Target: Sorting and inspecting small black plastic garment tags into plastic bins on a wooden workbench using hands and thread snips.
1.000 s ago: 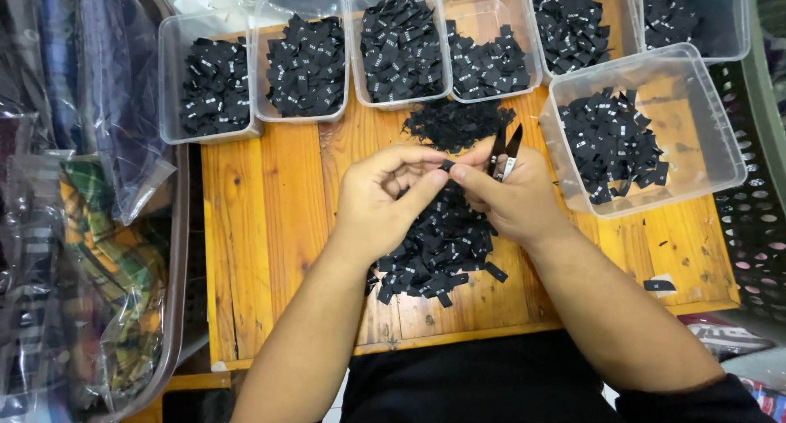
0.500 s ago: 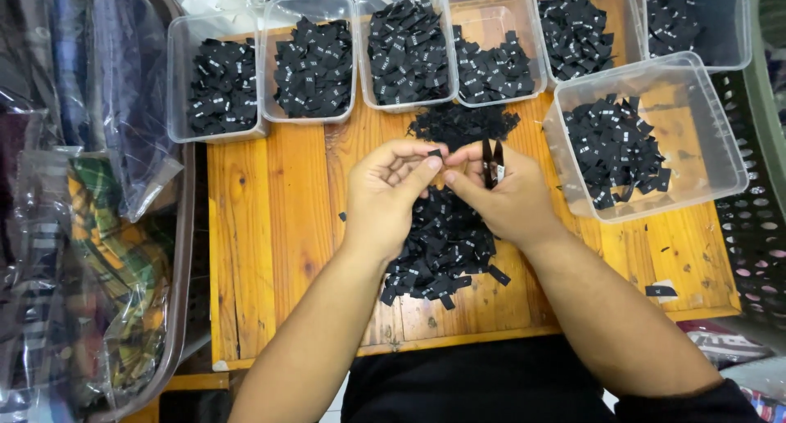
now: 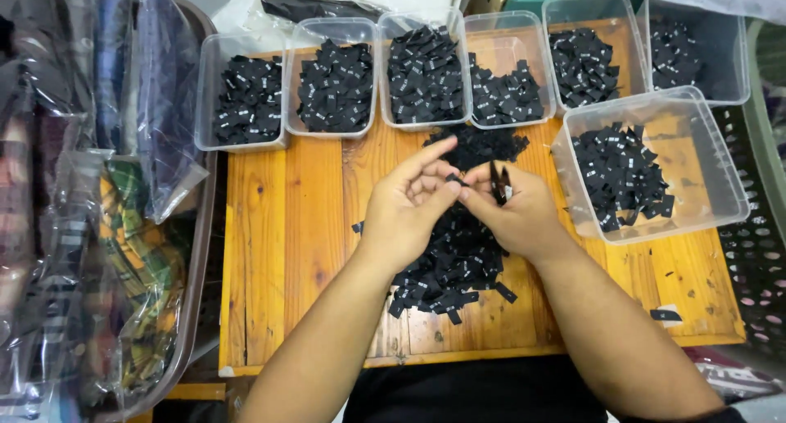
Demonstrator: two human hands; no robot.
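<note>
- Fingers (image 3: 442, 185) of left hand (image 3: 405, 214) and right hand (image 3: 520, 214) pinch one small black label (image 3: 456, 180); right also grips black snips (image 3: 499, 182).
- Seven clear tubs (image 3: 655, 165) at frame top and right, holding labels.
- One loose label pile (image 3: 446, 267), centre of wooden table (image 3: 286, 251).

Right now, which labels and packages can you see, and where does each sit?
Black label: tiny, pinched between both hands' fingers.
Label pile: black, white marks, on the board under the hands.
Clear tubs: row at the far edge, holding black labels.
Plastic-bagged fabrics: left, checked and dark.
</note>
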